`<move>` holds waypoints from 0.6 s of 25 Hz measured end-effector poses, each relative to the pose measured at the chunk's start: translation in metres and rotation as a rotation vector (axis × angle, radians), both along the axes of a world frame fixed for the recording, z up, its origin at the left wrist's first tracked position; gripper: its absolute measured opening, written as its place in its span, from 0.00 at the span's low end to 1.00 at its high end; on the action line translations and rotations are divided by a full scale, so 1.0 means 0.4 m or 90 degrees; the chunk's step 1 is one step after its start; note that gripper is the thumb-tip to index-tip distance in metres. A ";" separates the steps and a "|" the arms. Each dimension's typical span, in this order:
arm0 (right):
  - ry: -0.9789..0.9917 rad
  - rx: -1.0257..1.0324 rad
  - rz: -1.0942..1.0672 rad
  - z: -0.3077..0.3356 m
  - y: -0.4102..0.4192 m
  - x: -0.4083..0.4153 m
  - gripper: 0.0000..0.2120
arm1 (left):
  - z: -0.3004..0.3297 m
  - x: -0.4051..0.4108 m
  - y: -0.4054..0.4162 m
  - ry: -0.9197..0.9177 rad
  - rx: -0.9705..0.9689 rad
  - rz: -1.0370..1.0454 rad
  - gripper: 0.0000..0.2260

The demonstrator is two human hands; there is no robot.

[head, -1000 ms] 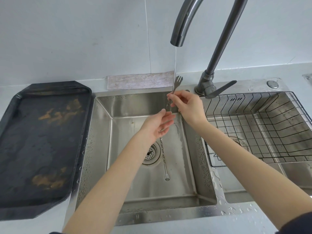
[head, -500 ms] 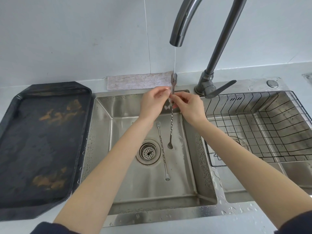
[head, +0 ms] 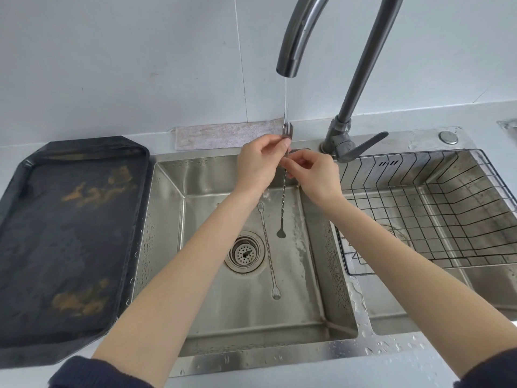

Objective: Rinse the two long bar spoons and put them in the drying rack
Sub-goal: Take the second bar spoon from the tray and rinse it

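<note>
One long twisted bar spoon (head: 283, 203) hangs upright under a thin stream of water from the tap (head: 296, 35), forked end up and bowl down. My left hand (head: 260, 163) pinches it just below the fork and my right hand (head: 313, 175) pinches the stem a little lower. The second bar spoon (head: 268, 250) lies flat on the floor of the left sink basin (head: 167, 219), beside the drain (head: 244, 252). The wire drying rack (head: 436, 208) sits in the right basin and holds nothing.
A dark tray (head: 70, 242) with brown stains lies on the counter left of the sink. A folded cloth (head: 226, 134) rests against the wall behind the basin. The tap lever (head: 361, 148) points right, over the rack's rear corner. Water drops dot the sink's front rim.
My left hand rose from the lower stem to the top of the spoon, just below the fork. The spoon now hangs straighter under the water. The right hand stays on the stem.
</note>
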State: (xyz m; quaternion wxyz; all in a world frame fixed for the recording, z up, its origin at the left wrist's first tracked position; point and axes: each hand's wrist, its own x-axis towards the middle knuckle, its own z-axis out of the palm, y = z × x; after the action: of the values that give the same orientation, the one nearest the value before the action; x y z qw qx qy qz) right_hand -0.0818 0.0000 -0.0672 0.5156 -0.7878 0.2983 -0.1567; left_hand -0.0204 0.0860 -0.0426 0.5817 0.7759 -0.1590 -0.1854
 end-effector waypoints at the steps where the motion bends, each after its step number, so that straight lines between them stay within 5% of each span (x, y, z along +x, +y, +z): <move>1: 0.000 0.000 0.001 -0.001 0.000 0.001 0.03 | 0.002 0.000 0.001 0.004 -0.006 -0.002 0.06; 8: 0.005 -0.007 0.010 0.004 0.000 0.004 0.03 | 0.026 0.007 -0.011 0.025 -0.042 0.018 0.06; 15: 0.024 -0.081 0.015 0.018 0.003 0.011 0.05 | 0.022 0.018 -0.016 -0.075 -0.009 0.004 0.05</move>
State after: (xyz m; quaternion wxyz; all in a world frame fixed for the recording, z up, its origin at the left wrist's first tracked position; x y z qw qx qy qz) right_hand -0.0774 0.0011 -0.0601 0.4606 -0.8252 0.2880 -0.1546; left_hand -0.0133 0.0797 -0.0338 0.5774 0.7818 -0.1921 -0.1362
